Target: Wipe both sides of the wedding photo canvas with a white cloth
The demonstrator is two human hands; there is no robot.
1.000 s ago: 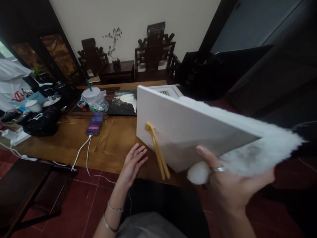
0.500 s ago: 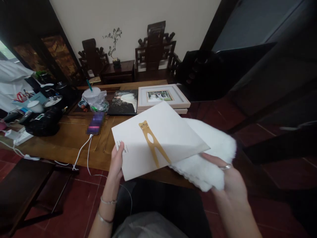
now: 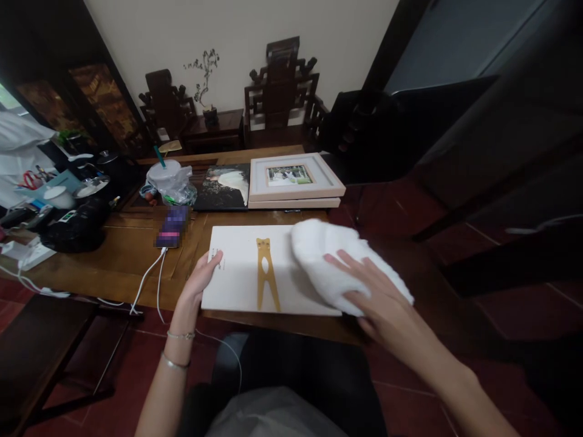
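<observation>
A white flat panel, perhaps a book or a box [image 3: 237,267], lies level at the table's front edge, with a gold long-legged cat figure and small print on it. My left hand [image 3: 203,276] grips its left edge, thumb on top and fingers hidden beneath. A fluffy white cloth [image 3: 319,252] covers the panel's right part. My right hand [image 3: 371,291] presses on this cloth from above and holds it, its fingers partly sunk into the folds.
On the wooden table [image 3: 122,267], a phone [image 3: 172,227] lies with white cables. Behind the panel sit framed photos [image 3: 296,193], a dark photo panel [image 3: 223,187] and a bagged cup [image 3: 166,176]. A black bag [image 3: 73,227] and crockery stand left.
The panel has come down from a tilted, raised pose to lie level. My right hand has turned palm down and brought the cloth from beside and beneath the panel onto its top.
</observation>
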